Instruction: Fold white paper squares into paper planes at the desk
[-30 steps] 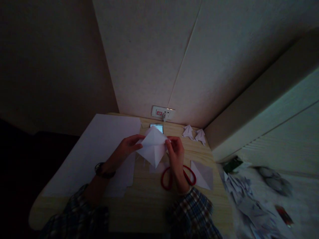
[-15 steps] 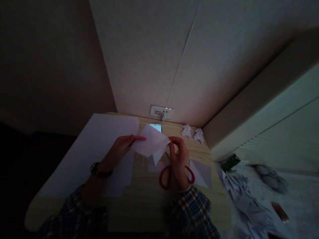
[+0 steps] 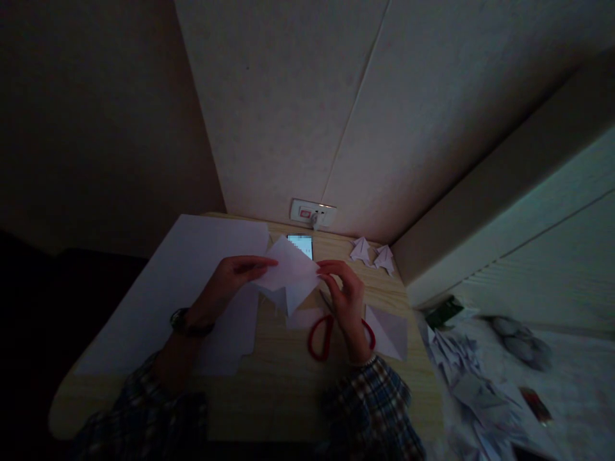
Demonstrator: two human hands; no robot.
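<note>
A partly folded sheet of white paper (image 3: 293,272) is held up over the table between both hands, a flap hanging from its lower side. My left hand (image 3: 235,274) pinches its left edge, fingers stretched along the top and thumb beneath. At the right corner, the fingertips of my right hand (image 3: 343,288) are closed on the same paper. Below my right hand lie red-handled scissors (image 3: 319,338), partly covered by the wrist. Beneath the held sheet, a lit phone (image 3: 302,245) and a small paper piece (image 3: 302,318) show in part.
Large white sheets (image 3: 192,275) cover the table's left side. Two folded paper figures (image 3: 360,251) stand at the back right, with a creased paper square (image 3: 387,331) nearer. A wall socket (image 3: 313,212) holds a plug. Right of the table lies a heap of folded papers (image 3: 480,390).
The paper has tilted and shifted slightly left, and its hanging flap now shows more widely underneath. My right hand has moved a little left with its corner.
</note>
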